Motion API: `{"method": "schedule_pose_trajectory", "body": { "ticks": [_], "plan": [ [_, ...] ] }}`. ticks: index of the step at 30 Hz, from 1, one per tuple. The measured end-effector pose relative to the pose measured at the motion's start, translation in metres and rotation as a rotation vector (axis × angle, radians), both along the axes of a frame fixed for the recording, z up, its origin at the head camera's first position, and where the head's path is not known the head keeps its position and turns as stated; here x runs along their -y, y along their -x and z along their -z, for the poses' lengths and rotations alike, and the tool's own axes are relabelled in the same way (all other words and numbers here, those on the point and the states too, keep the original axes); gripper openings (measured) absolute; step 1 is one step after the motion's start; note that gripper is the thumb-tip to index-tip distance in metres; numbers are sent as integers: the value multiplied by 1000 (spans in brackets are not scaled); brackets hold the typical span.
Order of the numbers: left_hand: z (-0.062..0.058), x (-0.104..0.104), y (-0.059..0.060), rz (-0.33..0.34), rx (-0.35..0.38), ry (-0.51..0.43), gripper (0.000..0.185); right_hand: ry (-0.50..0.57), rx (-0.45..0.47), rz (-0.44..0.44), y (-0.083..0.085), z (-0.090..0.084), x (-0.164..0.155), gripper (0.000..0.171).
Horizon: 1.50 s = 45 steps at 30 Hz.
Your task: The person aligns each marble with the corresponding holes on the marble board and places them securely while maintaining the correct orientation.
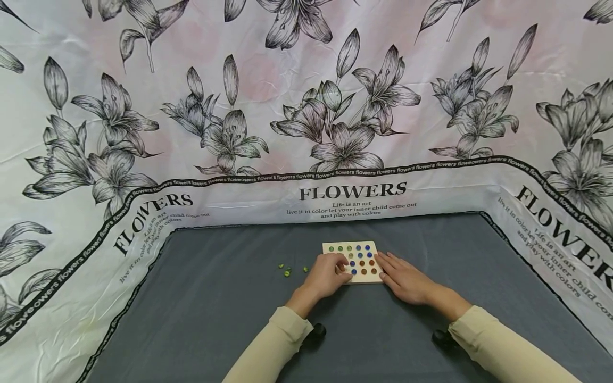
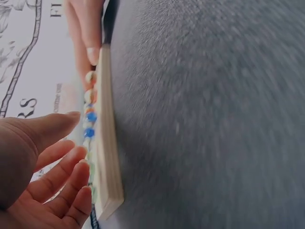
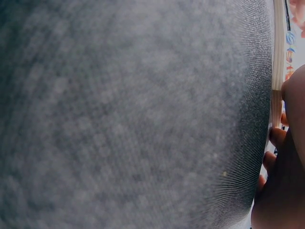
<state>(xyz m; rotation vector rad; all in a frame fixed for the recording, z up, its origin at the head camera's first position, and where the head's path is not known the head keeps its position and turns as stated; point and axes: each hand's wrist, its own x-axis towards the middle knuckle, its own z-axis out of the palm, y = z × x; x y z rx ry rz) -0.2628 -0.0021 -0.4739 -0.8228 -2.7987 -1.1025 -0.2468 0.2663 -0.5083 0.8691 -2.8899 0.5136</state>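
Both hands open, left hand (image 1: pixel 328 274) over marbles (image 1: pixel 360 259), right hand (image 1: pixel 404 277) bracing board (image 1: pixel 355 248) edge; sideways nudge could roll marbles out.

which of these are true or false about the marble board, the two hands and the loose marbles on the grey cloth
1. The wooden board lies flat on the grey cloth. True.
2. The left hand is over the board's near left part, fingers relaxed. True.
3. The right hand holds the board up off the cloth. False: it rests at the board's right edge, fingers straight.
4. A few green marbles lie loose on the cloth, left of the board. True.
5. Every marble on the board is red. False: green, blue and orange ones show.
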Motion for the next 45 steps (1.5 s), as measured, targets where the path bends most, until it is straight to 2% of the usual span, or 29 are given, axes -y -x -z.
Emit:
{"method": "schedule_pose_trajectory", "body": {
  "ticks": [5,9,15,19,26,29,33,39,45],
  "plan": [
    [-4,19,-6,-29,3,-41,25,-11,30,20,1,3,1,57],
    [-4,37,-8,-79,-3,-57,26,-15,26,17,0,3,1,56],
    [0,62,-11,-182,-38,-47,29,6,-23,-10,-4,-7,5,54],
    [3,71,-13,-221,-50,-41,32,18,-18,-2,-8,-13,7,53],
    [9,75,-12,-262,-18,-21,33,-11,34,23,-3,-5,3,55],
    [11,75,-12,-270,-16,-19,34,-8,-3,-3,-1,-1,1,55],
    [10,73,-12,-290,-6,-16,32,21,-50,-24,-5,-5,2,53],
    [9,69,-10,-308,-1,0,27,16,-17,5,-3,-3,3,55],
    [13,64,-7,-315,-10,25,19,0,0,12,-4,-6,4,54]
  ]
}}
